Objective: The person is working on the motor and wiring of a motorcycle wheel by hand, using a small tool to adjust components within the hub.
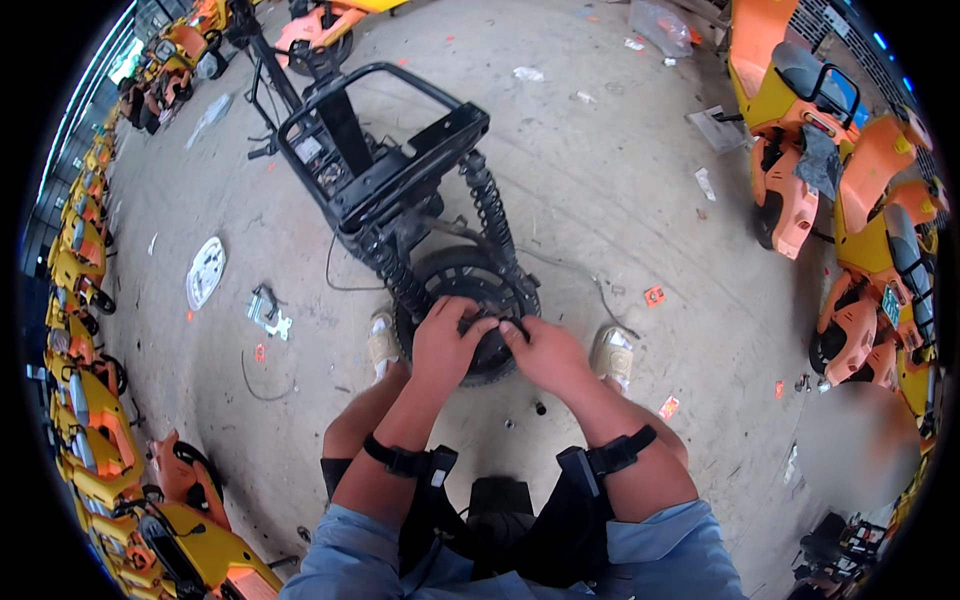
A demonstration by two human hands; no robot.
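Observation:
In front of me stands a stripped black scooter frame (380,190), its rear wheel (445,270) between my feet. Over the near side of that wheel my left hand (447,338) and my right hand (545,354) meet, thumbs almost touching. Both are closed, with fingers curled around something small and dark that they mostly hide. A bit of a curved black piece (517,326) shows beside my right thumb; I cannot make out its kind. Coil-spring shocks (488,205) rise from either side of the wheel to the frame.
A loose cable (590,278) trails over the floor to the right. A pale oval panel (206,272) and a metal bracket (268,314) lie at left. Rows of yellow-orange scooters (85,400) line both sides. Small dark parts (540,408) lie near me. People (140,103) are far left.

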